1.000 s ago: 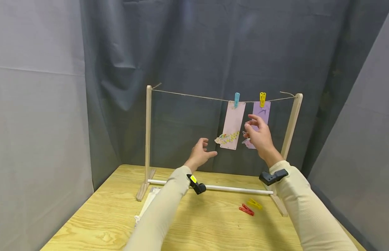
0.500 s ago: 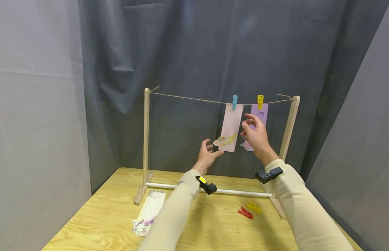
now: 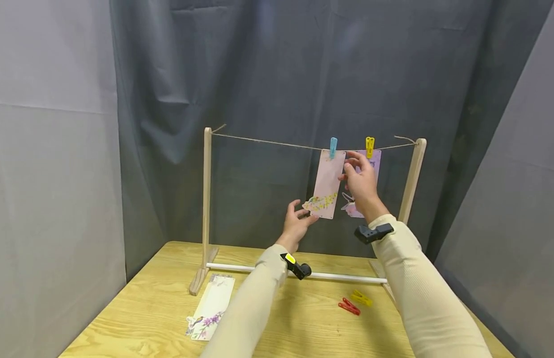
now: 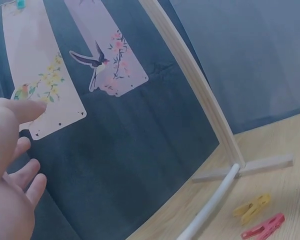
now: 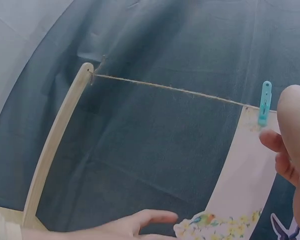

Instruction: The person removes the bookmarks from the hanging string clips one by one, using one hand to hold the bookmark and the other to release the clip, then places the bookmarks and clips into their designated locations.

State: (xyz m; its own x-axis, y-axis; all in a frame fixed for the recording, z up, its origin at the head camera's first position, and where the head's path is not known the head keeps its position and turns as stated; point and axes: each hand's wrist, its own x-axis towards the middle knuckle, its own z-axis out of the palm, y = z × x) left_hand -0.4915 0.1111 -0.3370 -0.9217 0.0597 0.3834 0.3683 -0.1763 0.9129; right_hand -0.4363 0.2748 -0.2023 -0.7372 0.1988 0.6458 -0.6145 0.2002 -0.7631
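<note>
A pink card (image 3: pixel 328 181) with yellow blossoms hangs from a twine line (image 3: pixel 268 142) under a blue clothespin (image 3: pixel 333 148). My left hand (image 3: pixel 296 228) is at its lower left corner, thumb and fingers spread; in the left wrist view the thumb overlaps the card's printed bird. At the card's upper right edge is my right hand (image 3: pixel 362 186), fingers loosely bent and thumb tip over the edge in the right wrist view (image 5: pixel 295 145). Behind that hand a purple card (image 4: pixel 112 60) with a swallow hangs from a yellow clothespin (image 3: pixel 369 147), partly hidden.
A wooden stand with a left post (image 3: pixel 206 194) and right post (image 3: pixel 413 184) carries the line; a white bar (image 3: pixel 348 277) joins its feet. On the wooden table (image 3: pixel 138 308) lie a white floral card (image 3: pixel 214 303), a red clothespin (image 3: pixel 350 307) and another yellow clothespin (image 3: pixel 361 298).
My left hand has moved right to the pink card's lower corner. My right hand has shifted left and up toward that card's upper right edge. The white card on the table has come into fuller view.
</note>
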